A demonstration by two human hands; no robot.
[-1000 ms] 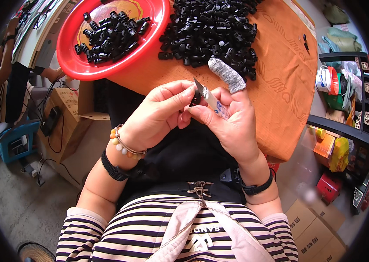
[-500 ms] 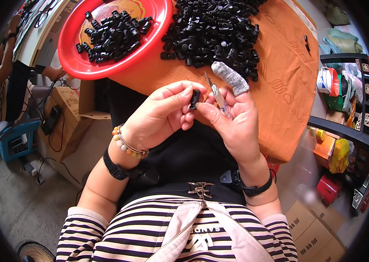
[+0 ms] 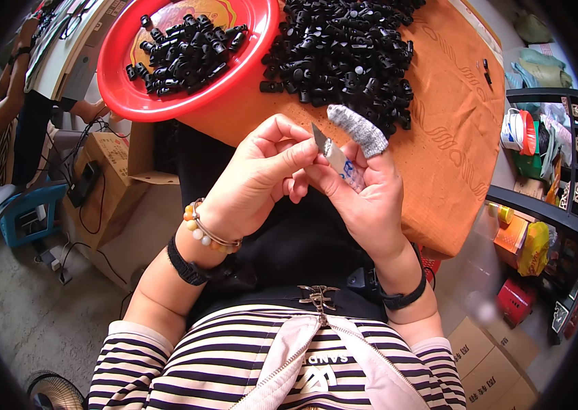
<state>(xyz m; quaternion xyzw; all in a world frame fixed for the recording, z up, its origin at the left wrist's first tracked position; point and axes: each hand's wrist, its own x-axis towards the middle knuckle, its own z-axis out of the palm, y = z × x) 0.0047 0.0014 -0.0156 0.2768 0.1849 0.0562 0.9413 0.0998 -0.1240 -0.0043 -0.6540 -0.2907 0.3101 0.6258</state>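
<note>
My left hand [image 3: 265, 164] is closed, thumb and fingertips pinched together beside the blade. The small black plastic piece it held a moment ago, which resembles a cord lock, is now hidden by the fingers. My right hand [image 3: 367, 188] grips a craft knife [image 3: 345, 168] with a pale wrapped handle, its pointed blade angled up by my left fingertips. A grey knitted finger cover [image 3: 358, 130] sits on one right finger. Similar black pieces [image 3: 343, 58] lie heaped on the orange tablecloth [image 3: 449, 157], and more black pieces [image 3: 190, 51] lie in a red round tray [image 3: 121, 92].
Two thin dark items [image 3: 486, 72] lie near the tablecloth's right edge. Open cardboard boxes [image 3: 108, 154] and cables stand to the left, near a blue stool [image 3: 22, 222] and another person's arm [image 3: 5, 102]. A black shelf rack [image 3: 542, 208] stands right, with cartons [image 3: 487, 369] below.
The knife has turned so its blade shows broader and lies against my left fingertips. The black piece, visible between the hands before, has gone out of sight. The whole view has shifted slightly.
</note>
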